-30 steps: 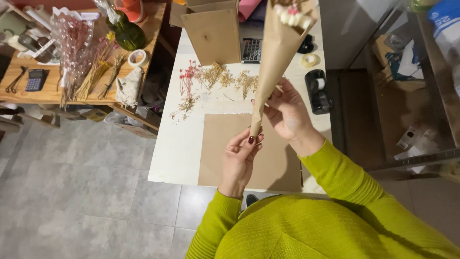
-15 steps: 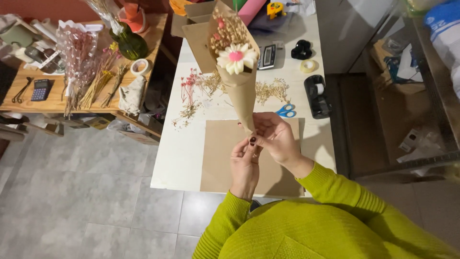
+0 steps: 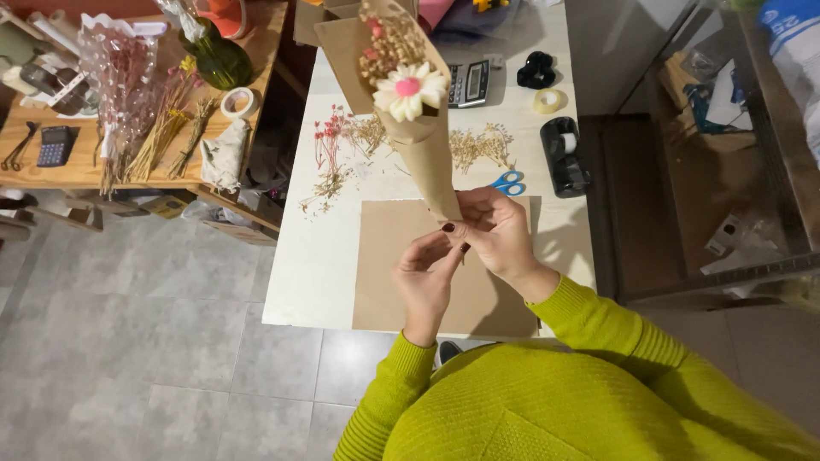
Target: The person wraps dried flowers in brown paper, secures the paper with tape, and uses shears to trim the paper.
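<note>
Brown kraft paper forms a cone bouquet (image 3: 418,128) held above the white bench (image 3: 316,273), its long axis running from the narrow tip at the hands up and away to the wide mouth, where a white daisy faces the camera. The right hand (image 3: 500,235) wraps its fingers around the tip; the left hand (image 3: 427,273) pinches it just below. The very tip is hidden behind the fingers.

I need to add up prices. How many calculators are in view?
2. One calculator lies on the white table behind the paper cone; a second calculator lies on the wooden table at left.
</note>
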